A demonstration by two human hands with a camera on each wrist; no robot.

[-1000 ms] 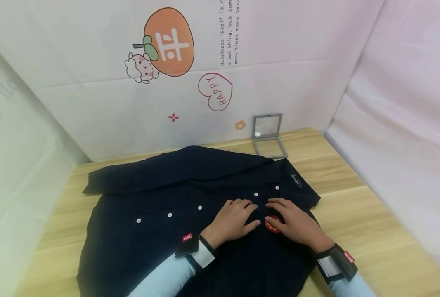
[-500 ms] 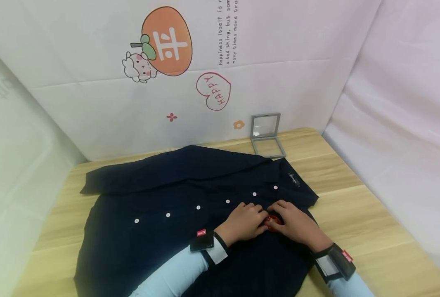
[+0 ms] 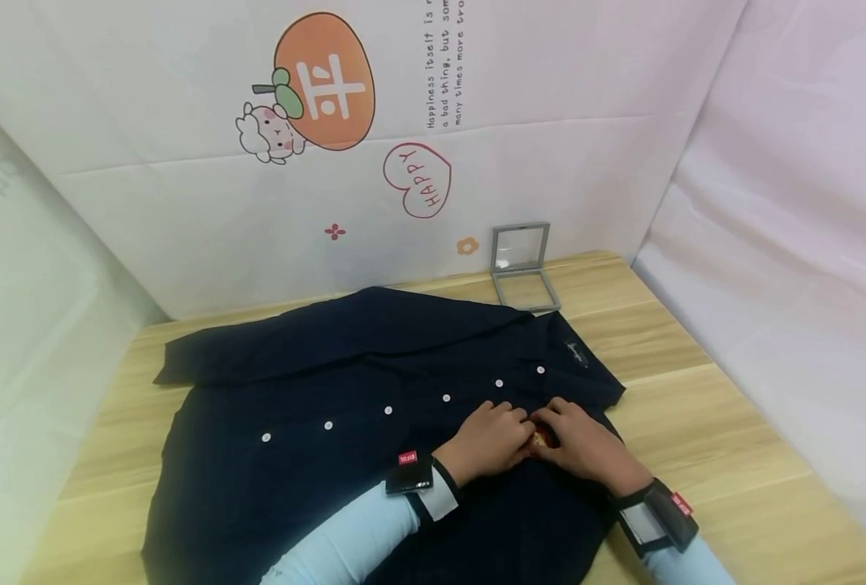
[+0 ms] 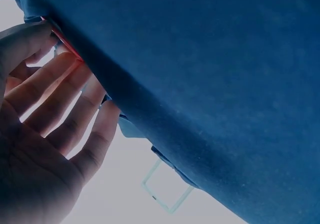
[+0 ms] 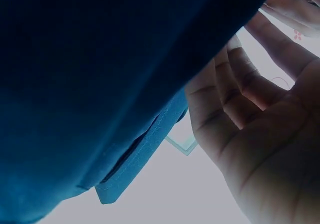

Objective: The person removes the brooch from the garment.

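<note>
A navy shirt [image 3: 316, 487] with a row of white buttons [image 3: 446, 398] is spread on the table. On its right part lies a small round red badge [image 3: 540, 439] with a gold pattern, mostly covered by fingers. My left hand [image 3: 486, 441] pinches the badge's left edge; in the left wrist view, a red sliver of the badge [image 4: 65, 42] shows by the fingertips. From the other side, my right hand [image 3: 585, 445] grips the badge between thumb and fingers. The badge does not show in the right wrist view, where shirt cloth [image 5: 100, 84] fills the left.
A grey square frame case [image 3: 524, 268] stands open at the table's back edge, just beyond the collar [image 3: 582, 361]. Wood tabletop [image 3: 711, 455] shows to the right. White printed cloth [image 3: 184, 211] hangs behind, with plain walls on both sides.
My left hand has moved right, from the shirt front to the badge, uncovering a white button. My right hand has stayed by the badge, its fingers drawing in around it.
</note>
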